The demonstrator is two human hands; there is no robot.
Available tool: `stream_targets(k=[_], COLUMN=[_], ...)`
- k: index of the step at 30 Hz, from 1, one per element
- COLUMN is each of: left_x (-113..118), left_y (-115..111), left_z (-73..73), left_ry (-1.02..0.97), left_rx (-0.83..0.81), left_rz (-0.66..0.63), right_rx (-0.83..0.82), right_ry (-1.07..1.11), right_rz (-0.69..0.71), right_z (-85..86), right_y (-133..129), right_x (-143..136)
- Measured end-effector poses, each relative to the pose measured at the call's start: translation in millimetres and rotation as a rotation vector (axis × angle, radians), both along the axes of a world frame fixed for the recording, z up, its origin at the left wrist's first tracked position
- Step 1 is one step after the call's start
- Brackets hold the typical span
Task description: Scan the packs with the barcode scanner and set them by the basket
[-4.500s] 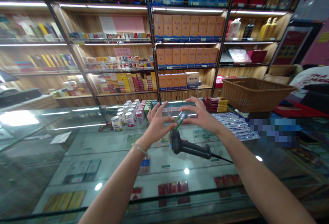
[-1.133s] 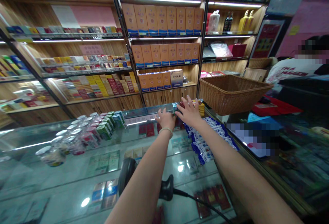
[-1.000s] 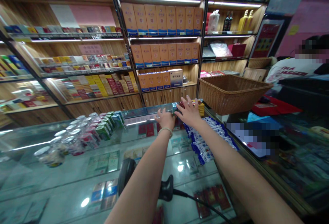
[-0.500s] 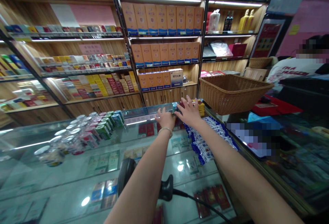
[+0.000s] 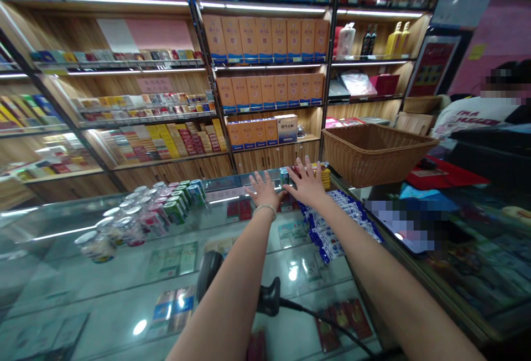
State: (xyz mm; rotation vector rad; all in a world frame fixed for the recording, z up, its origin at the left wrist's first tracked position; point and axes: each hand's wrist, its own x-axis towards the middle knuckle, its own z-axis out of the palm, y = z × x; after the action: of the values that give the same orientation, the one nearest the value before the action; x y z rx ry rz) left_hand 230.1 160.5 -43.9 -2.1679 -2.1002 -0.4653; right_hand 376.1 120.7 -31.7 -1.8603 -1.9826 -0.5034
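Note:
Both arms reach across the glass counter [image 5: 253, 256] toward its far edge. My left hand [image 5: 264, 192] is open with fingers spread, and a beaded bracelet sits at its wrist. Close on its right, my right hand [image 5: 307, 184] is open too, fingers fanned out. Between the two hands stands a small green-blue cylindrical container [image 5: 284, 176], partly hidden; whether a thumb touches it I cannot tell. Behind my right hand lies a stack of yellow packs [image 5: 324, 176]. Rows of blue-and-white packets [image 5: 332, 234] lie under and beside my right forearm.
A black corded scanner [image 5: 269, 297] lies under my left forearm. Several jars and small packs [image 5: 141, 212] stand in rows on the left. A wicker basket [image 5: 373, 156] sits at the right, near a phone-like device [image 5: 400, 234]. Stocked shelves [image 5: 265, 68] line the back; a person [image 5: 477, 112] is at far right.
My left hand's fingers have spread and straightened, moving slightly away from the small container. My right hand stays spread in nearly the same place. The view has shifted slightly.

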Motion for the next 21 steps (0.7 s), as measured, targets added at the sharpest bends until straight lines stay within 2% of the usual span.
stream_targets(k=[6,9,17,21], left_x=[-9.6,-14.4,-41.3,-67.4], left_y=[-4.6,-6.9,-20.9,-37.5], left_z=[4.4,13.6,72.5,90.8], left_ry=[0.060,0.093,0.045,0.063], left_rx=[-0.054,-0.025,0.044,0.134], left_rz=[-0.024,-0.074,-0.140,-0.166], right_rx=[-0.023,-0.017,0.076,0.112], right_ry=[-0.009,0.005,-0.025,-0.017], right_rz=[-0.014,-0.018,0.016,0.042], right_z=[0.1,6.5,32.9,41.8], right_y=[-3.6,-7.2,-25.4,-38.2], right_x=[-1.3,-6.3,-30.9,-48.8])
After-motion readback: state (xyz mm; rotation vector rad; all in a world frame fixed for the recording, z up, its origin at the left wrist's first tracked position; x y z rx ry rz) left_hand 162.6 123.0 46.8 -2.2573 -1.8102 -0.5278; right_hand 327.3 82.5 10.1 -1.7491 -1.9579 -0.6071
